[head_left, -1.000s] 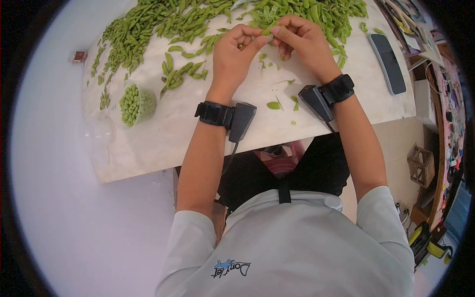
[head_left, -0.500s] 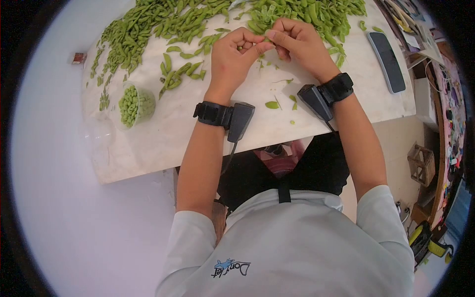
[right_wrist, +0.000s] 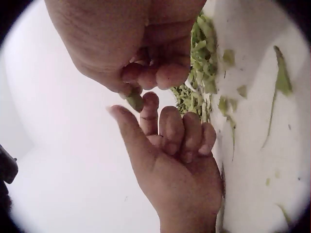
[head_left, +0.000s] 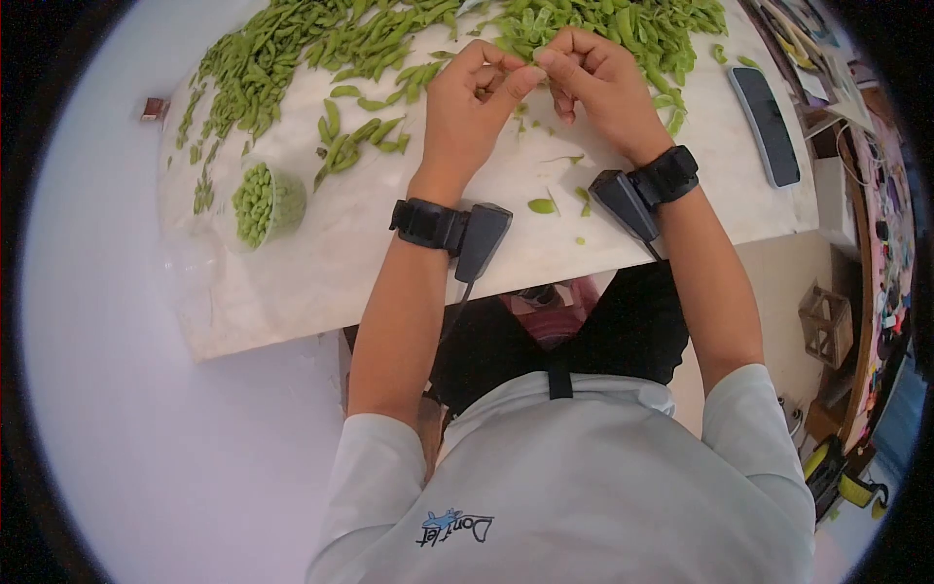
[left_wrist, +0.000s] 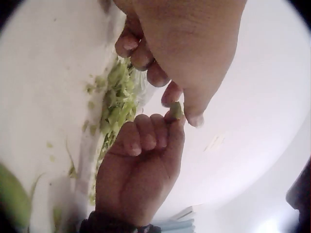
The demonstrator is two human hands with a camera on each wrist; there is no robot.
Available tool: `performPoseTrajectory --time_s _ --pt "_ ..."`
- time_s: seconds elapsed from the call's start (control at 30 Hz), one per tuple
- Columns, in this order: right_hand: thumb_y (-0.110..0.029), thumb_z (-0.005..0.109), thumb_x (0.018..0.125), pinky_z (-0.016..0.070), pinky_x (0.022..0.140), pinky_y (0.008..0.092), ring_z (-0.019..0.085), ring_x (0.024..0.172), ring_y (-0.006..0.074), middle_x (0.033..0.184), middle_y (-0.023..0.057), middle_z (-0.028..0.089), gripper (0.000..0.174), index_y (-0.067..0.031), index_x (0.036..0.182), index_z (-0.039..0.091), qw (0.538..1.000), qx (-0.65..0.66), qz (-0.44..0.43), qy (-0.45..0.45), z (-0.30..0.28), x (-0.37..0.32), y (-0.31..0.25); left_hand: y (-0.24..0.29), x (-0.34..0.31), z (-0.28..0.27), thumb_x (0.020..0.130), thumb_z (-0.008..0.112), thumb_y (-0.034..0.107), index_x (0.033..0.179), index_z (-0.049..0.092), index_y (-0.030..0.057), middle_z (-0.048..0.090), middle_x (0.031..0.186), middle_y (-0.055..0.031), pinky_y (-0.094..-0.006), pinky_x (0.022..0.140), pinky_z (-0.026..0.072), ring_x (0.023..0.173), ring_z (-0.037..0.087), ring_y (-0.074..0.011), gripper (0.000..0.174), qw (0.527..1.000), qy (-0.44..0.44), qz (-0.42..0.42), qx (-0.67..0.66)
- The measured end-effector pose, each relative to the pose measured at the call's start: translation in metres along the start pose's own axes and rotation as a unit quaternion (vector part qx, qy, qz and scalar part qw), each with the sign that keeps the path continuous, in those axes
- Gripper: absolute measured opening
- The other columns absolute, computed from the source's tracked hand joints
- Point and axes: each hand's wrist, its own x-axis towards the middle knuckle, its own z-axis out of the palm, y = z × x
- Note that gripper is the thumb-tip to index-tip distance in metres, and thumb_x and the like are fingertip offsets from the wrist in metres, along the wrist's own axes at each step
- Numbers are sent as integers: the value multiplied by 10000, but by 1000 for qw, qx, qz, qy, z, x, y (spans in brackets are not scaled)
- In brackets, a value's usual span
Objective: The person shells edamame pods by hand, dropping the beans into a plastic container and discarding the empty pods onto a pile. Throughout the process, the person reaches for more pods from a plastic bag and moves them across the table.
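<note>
In the head view both hands meet at the table's far side. The right hand (head_left: 611, 95) pinches a small green piece (right_wrist: 135, 101) between thumb and index finger, its other fingers curled. Beside it, the left hand (head_left: 467, 117) has its thumb and index finger parted near that piece, the other fingers bent; whether it touches the piece I cannot tell. The green piece (left_wrist: 176, 110) also shows at the right hand's fingertips in the left wrist view. Behind the hands lies a heap of lighter, opened pods (head_left: 654, 34); whole pods (head_left: 255, 83) spread to the left.
A clear cup of shelled beans (head_left: 255, 206) stands at the table's left, near a clear lid-like item (head_left: 190, 277). A phone (head_left: 765, 127) lies at the right. Several loose pods (head_left: 355, 148) and green scraps (head_left: 541, 206) lie on the white table (head_left: 321, 282).
The left hand has shifted slightly to the right, its thumb now higher. The green pod between the fingertips a second ago no longer shows clearly in the head view.
</note>
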Motion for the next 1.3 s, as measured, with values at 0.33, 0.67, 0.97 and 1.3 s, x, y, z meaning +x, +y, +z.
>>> performPoseTrajectory --time_s 0.33,0.67,0.97,1.3 --pt "-216 568 927 379 420 208 452 460 45 568 -21 496 192 -30 879 567 999 -38 -9 6 -4 2 9 -7 3 0 890 626 153 837 556 13 499 616 41 -195 501 294 565 375 -25 165 998 -57 -20 0" --pt "-239 563 929 393 424 228 469 442 62 543 -3 507 207 -34 896 568 994 -104 6 32 -1 2 11 -6 3 0 883 619 114 871 545 4 486 609 25 -211 499 295 559 358 -38 133 996 -72 -10 54" --pt "-240 556 932 407 431 238 490 447 70 546 0 511 214 -30 888 569 996 -85 5 37 0 3 13 -6 2 -1 873 620 99 895 547 9 528 642 10 -208 529 323 588 397 -47 117 995 -79 -1 60" --pt "-248 561 929 415 434 224 504 463 62 574 -2 535 220 -33 884 577 995 -78 -24 54 1 3 8 -10 4 2 882 633 143 908 545 48 482 649 65 -185 473 261 535 345 -19 132 996 -49 -20 -78"
